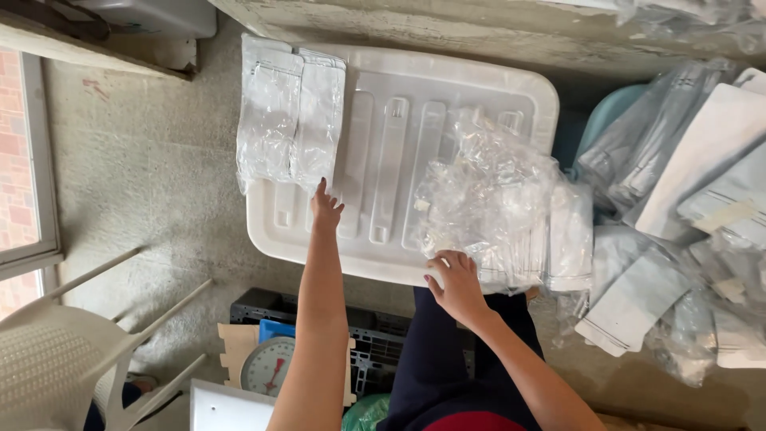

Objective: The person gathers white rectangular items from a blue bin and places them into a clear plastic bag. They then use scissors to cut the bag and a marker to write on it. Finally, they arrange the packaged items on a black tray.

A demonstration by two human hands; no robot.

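A white plastic bin lid [391, 152] lies flat in front of me. My left hand [325, 209] reaches out with the index finger touching the lower edge of a stack of clear plastic bags [289, 120] on the lid's left part. My right hand [456, 279] rests with bent fingers on the near edge of a loose pile of crumpled clear bags [487, 199] on the lid's right part. Neither hand visibly grips anything.
Grey and white pouches [686, 199] are heaped at the right. A white plastic chair [72, 351] stands at the lower left. A dial scale [267, 365] and a black crate [367, 335] sit below the lid. A window [20, 160] is at the left.
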